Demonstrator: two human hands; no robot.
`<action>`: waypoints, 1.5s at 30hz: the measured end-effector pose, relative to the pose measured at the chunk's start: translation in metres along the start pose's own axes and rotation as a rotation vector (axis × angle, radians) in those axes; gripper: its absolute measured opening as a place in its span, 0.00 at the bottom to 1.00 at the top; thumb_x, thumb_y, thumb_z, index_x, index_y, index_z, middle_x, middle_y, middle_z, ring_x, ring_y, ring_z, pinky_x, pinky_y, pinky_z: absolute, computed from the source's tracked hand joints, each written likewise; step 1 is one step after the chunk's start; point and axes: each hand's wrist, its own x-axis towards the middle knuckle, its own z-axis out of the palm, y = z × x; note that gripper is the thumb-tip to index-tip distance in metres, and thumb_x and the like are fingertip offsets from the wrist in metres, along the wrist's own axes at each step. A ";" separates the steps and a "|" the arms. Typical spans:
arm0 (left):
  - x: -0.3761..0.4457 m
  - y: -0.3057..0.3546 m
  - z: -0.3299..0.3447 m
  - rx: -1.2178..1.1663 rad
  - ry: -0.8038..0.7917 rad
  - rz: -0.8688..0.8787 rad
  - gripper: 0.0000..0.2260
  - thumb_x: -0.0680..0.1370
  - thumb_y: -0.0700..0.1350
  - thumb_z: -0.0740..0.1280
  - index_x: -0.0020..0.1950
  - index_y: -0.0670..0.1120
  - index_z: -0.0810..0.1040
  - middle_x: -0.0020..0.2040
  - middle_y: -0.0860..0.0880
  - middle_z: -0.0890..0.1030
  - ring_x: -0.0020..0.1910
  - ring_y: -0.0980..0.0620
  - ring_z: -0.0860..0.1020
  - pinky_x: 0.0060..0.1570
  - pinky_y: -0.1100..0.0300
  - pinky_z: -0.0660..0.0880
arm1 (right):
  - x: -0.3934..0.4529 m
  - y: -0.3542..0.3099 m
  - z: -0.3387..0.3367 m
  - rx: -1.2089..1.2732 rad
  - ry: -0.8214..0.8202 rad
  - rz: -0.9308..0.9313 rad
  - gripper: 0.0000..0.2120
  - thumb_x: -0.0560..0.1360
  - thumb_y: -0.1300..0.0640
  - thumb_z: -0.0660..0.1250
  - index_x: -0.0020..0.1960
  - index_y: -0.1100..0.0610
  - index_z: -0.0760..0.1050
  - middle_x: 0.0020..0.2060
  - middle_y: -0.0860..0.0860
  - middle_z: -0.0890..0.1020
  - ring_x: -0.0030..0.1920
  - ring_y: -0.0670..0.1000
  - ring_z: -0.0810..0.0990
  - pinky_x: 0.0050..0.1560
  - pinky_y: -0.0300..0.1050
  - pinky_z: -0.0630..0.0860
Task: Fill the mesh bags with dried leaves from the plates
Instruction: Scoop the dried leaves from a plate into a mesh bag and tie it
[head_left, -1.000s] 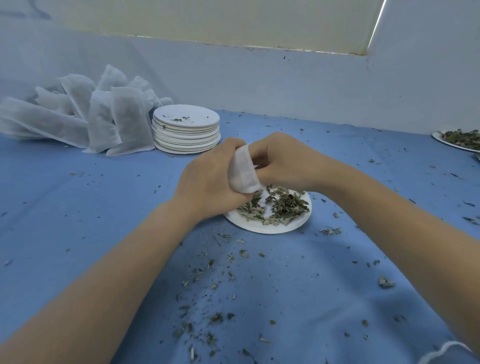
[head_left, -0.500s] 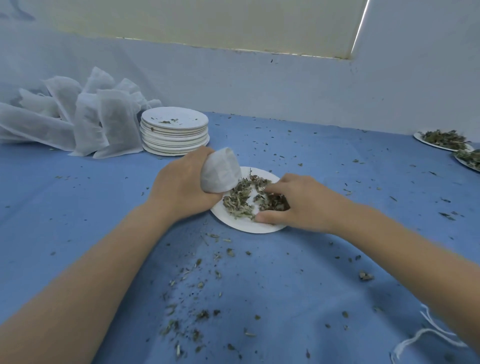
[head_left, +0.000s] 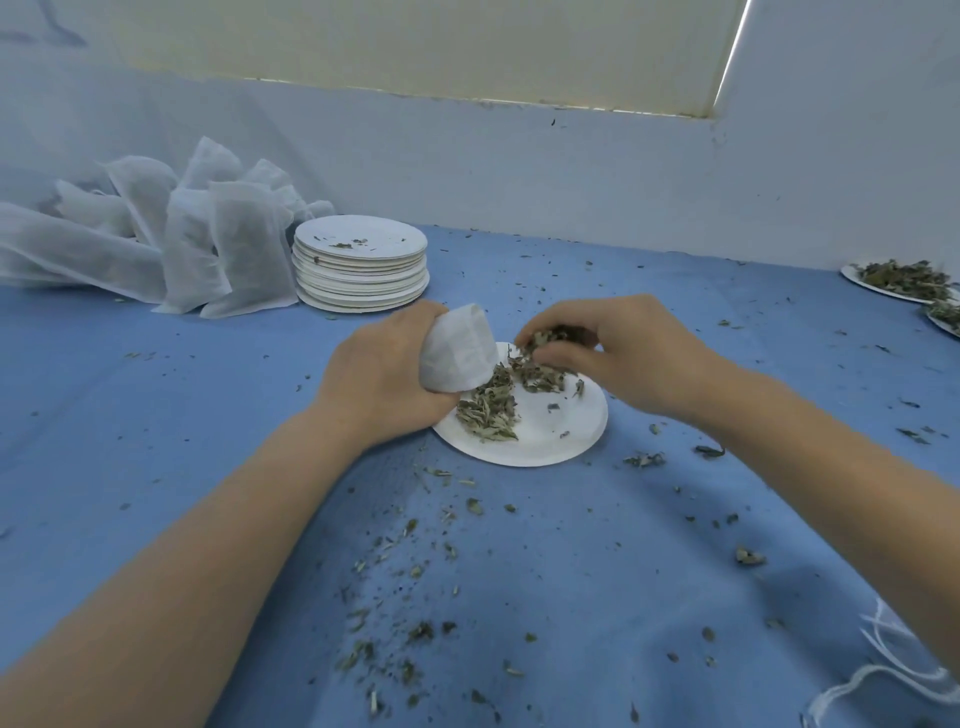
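Note:
A white paper plate (head_left: 561, 436) lies on the blue cloth in the middle, with dried leaves (head_left: 491, 410) heaped on its left half. My left hand (head_left: 384, 379) grips a white mesh bag (head_left: 460, 356) at the plate's left rim, the bag's mouth turned toward the leaves. My right hand (head_left: 618, 348) hovers just above the plate's far side and pinches a clump of dried leaves (head_left: 550, 335) in its curled fingers, close to the bag's mouth.
A stack of white plates (head_left: 358, 270) stands at the back left, beside a pile of filled mesh bags (head_left: 156, 249). Two plates of leaves (head_left: 904, 278) sit at the far right edge. Leaf crumbs litter the cloth (head_left: 415, 597). A wall runs along the back.
My right hand has lifted off the plate with a clump of leaves and moved toward the bag. My left hand keeps the bag at the plate's left rim.

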 end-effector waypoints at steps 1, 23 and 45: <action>0.000 0.000 0.000 0.004 0.003 0.004 0.25 0.65 0.49 0.72 0.60 0.49 0.71 0.49 0.50 0.78 0.46 0.45 0.75 0.39 0.58 0.66 | 0.002 -0.002 -0.003 0.009 -0.005 -0.012 0.07 0.75 0.58 0.68 0.52 0.49 0.80 0.38 0.40 0.80 0.38 0.35 0.76 0.43 0.27 0.70; 0.000 0.003 0.007 -0.143 0.130 0.013 0.22 0.64 0.52 0.74 0.54 0.56 0.70 0.37 0.61 0.73 0.39 0.55 0.73 0.33 0.62 0.69 | 0.025 -0.034 0.001 0.158 -0.226 -0.099 0.15 0.74 0.58 0.68 0.50 0.37 0.77 0.43 0.40 0.84 0.49 0.47 0.81 0.53 0.42 0.76; -0.002 0.024 0.001 -0.191 0.134 0.022 0.15 0.66 0.49 0.75 0.47 0.47 0.74 0.37 0.58 0.74 0.39 0.52 0.74 0.37 0.58 0.68 | 0.028 -0.044 0.024 -0.043 0.046 -0.153 0.06 0.70 0.63 0.70 0.44 0.55 0.83 0.40 0.52 0.84 0.44 0.51 0.81 0.46 0.43 0.74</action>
